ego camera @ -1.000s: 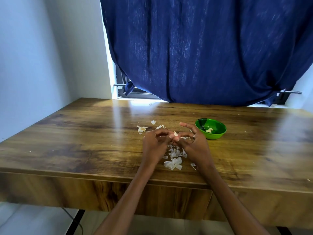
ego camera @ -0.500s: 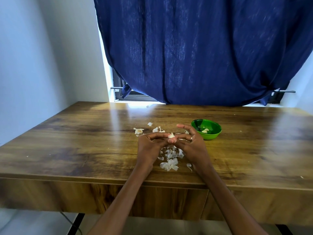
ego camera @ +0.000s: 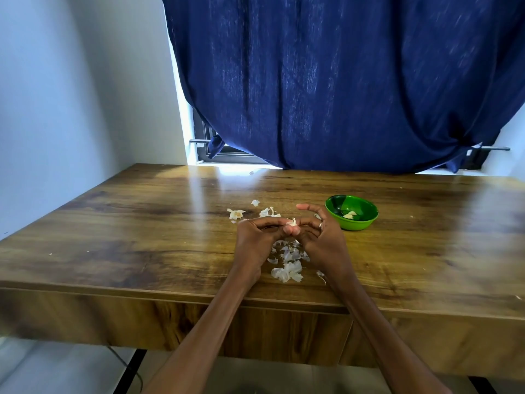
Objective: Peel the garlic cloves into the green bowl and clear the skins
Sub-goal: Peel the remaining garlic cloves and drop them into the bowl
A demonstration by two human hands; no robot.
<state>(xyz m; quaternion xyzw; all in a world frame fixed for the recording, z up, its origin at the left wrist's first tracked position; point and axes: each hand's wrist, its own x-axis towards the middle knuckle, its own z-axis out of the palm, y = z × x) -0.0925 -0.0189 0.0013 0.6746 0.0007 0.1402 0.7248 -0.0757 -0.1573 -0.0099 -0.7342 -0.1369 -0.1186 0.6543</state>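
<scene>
Head view of garlic peeling at a wooden tabletop (ego camera: pixel 142 240). The left hand (ego camera: pixel 255 240) and the right hand (ego camera: pixel 321 240) meet above the middle of the tabletop, fingertips together, and pinch between them one garlic clove (ego camera: pixel 292 222), a small pale piece showing just above the thumbs. Fingers of the left hand are curled inward toward the clove; the right hand pinches with thumb and middle fingers while its index finger (ego camera: pixel 308 207) is raised and extended toward the bowl, and a ring (ego camera: pixel 320 224) is visible on one finger. Directly below the hands, between the wrists, lies a loose heap of white skins (ego camera: pixel 287 268) on the tabletop; further skins (ego camera: pixel 235 214) lie scattered beyond the left hand, toward the window. The green bowl (ego camera: pixel 366 220) stands upright on the tabletop just right of the right hand, apart from it, and holds a few pale peeled cloves (ego camera: pixel 349 214) near its lower inner wall. Behind the tabletop hangs a dark blue curtain (ego camera: pixel 341 81), gathered at the right, with a strip of window frame (ego camera: pixel 227 155) exposed at its lower left edge; a pale wall (ego camera: pixel 71 95) stands to the left.
</scene>
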